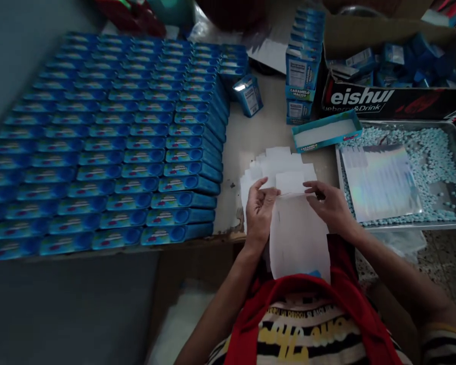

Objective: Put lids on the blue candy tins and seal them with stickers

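Note:
A white sheet (300, 238) hangs from the table edge toward my lap, with a fold or crease along its top. My left hand (261, 209) pinches its upper left corner between thumb and fingers. At the upper right corner, my right hand (329, 205) grips the same edge with thumb and fingertips. Just beyond both hands lies a spread of white paper pieces (281, 159), overlapping one another on the table. A blue bit of something peeks out near the sheet's lower end; what it is I cannot tell.
Rows of small blue boxes (129, 142) fill the left side. One box (249, 95) stands apart. An upright stack of cartons (302, 71), an open carton tray (327, 133) and a cardboard box (395, 101) stand right. A metal tray (441, 224) holds pale blue candies and a shiny sheet (382, 182).

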`<action>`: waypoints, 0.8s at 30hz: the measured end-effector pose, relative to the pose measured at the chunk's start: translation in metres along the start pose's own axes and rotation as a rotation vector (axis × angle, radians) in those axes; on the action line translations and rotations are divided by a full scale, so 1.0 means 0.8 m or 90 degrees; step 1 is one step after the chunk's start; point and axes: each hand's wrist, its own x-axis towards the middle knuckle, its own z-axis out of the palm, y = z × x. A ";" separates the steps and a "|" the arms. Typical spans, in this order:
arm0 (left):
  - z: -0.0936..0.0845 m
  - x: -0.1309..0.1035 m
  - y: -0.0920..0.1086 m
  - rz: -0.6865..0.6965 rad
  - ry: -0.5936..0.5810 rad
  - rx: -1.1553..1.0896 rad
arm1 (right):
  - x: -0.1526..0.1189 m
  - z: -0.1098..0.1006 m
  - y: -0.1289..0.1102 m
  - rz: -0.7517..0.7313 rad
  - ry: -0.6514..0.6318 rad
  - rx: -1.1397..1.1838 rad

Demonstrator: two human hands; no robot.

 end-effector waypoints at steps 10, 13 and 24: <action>0.000 0.029 0.011 -0.119 -0.105 -0.003 | 0.009 0.000 -0.016 0.013 -0.065 -0.057; 0.000 0.030 0.012 -0.038 -0.087 0.076 | 0.013 0.004 -0.015 0.039 -0.046 -0.056; -0.001 0.010 0.039 0.085 -0.076 0.291 | 0.014 -0.005 -0.012 -0.023 -0.073 -0.106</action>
